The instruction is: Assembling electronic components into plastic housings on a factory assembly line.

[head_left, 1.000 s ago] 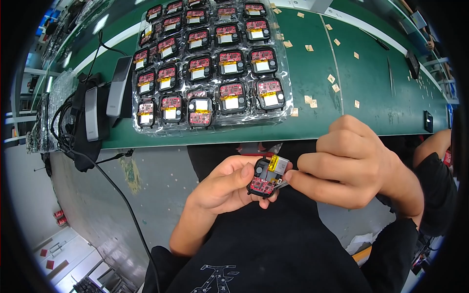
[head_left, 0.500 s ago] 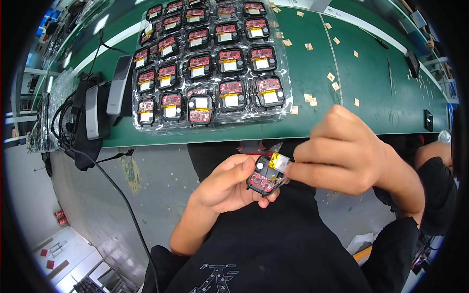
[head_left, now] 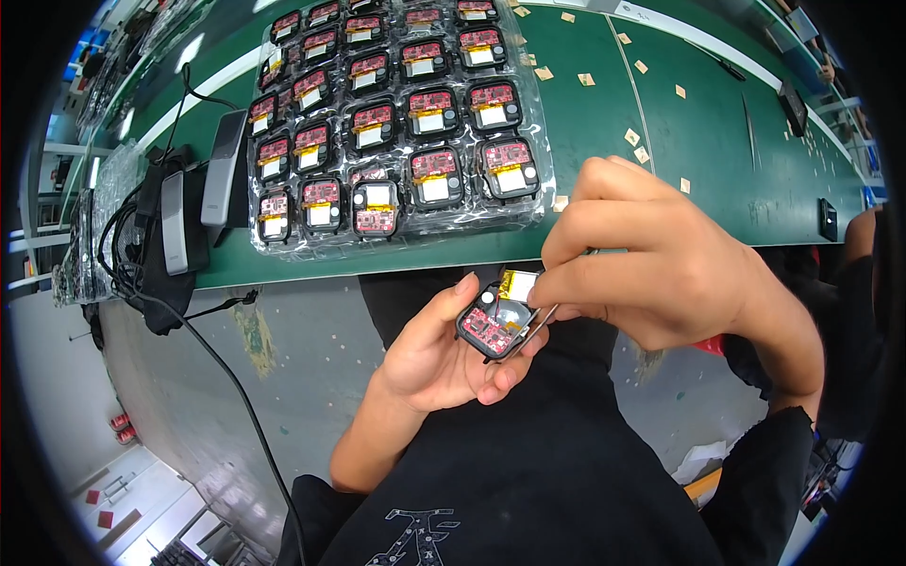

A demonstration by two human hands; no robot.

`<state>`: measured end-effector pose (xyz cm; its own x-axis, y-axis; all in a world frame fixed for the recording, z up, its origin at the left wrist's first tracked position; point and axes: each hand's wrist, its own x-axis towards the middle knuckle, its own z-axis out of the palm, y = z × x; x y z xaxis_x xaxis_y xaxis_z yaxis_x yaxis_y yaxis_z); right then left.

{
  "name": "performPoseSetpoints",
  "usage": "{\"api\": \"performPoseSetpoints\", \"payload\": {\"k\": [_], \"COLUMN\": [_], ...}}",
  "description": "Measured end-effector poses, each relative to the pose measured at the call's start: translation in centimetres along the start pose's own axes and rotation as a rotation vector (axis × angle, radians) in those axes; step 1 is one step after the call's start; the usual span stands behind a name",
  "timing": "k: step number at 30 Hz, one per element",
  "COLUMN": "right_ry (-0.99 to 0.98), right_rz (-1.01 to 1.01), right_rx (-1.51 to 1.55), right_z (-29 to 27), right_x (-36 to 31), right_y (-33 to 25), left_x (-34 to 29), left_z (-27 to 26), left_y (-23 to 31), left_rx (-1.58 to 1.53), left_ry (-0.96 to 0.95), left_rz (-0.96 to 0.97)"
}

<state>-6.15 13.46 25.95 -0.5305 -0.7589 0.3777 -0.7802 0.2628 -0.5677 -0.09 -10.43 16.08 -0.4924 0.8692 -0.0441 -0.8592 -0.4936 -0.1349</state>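
Observation:
A black watch case with a red circuit board inside rests in my left hand, whose thumb and fingers are closed around its sides. From the case, a small white battery with yellow tape is lifted at the far edge, a thin dark red wire running down to the board. The fingertips of my right hand pinch the battery's right edge. Thin metal tweezers stick out from under that hand, along the right side of the case; the rest of them is hidden by the fingers.
A clear plastic tray with several similar watch cases lies on the green table. Small beige paper squares are scattered to its right. Grey boxy devices and black cables are at left. Another person's arm shows far right.
Both hands and the watch case have shifted slightly up and left. The battery is tilted differently, and the tweezers beside the case show more clearly. The tray appears slightly further left.

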Motion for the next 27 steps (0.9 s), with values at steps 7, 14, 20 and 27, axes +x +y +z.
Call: {"api": "performPoseSetpoints", "payload": {"k": [7,14,20,27], "right_ry": [-0.021,-0.009,0.009,-0.006], "right_rz": [0.019,-0.116,-0.149,-0.185], "right_rx": [-0.003,-0.182,-0.211,-0.211], "right_z": [0.0,0.2,0.3,0.3], "right_x": [-0.1,-0.4,-0.9,-0.9], "right_y": [0.2,-0.2,-0.7,-0.5], "left_x": [-0.1,-1.0,-0.8,-0.8], "left_z": [-0.2,-0.6,0.0,-0.1], "left_y": [0.0,0.6,0.9,1.0], "left_rx": [-0.012,0.226,0.285,0.297], "left_ry": [0.022,0.086,0.031,-0.042], "left_rz": [0.030,0.085,0.057,0.037]}}
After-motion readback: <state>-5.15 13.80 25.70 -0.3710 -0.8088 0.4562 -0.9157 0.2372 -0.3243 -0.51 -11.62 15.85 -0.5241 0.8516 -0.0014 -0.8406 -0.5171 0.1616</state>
